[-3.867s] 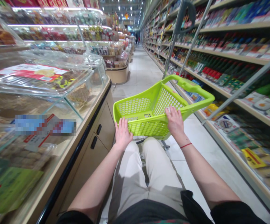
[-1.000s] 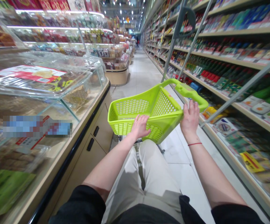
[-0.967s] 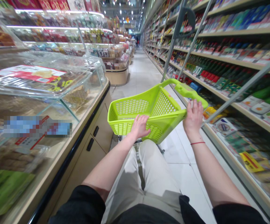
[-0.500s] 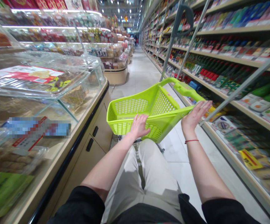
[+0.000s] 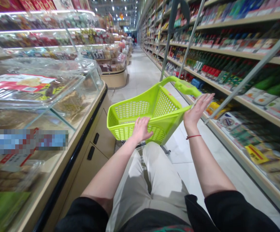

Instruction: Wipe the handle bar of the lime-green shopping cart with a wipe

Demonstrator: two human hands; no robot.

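On the left, a glass display case (image 5: pixel 40 93) holds packaged food in clear trays and sits on a beige cabinet (image 5: pixel 98 154) with 2 black handles. On the right, long shelves (image 5: pixel 251 103) carry rows of bottles and packets, with a yellow price tag (image 5: pixel 256 154) on a lower shelf. A diagonal metal rail (image 5: pixel 251 72) crosses in front of them. White floor tiles (image 5: pixel 140 74) run down the aisle toward distant shoppers (image 5: pixel 133 39).

The pixelated label (image 5: pixel 28 141) on the glass case (image 5: pixel 67 112) is unreadable
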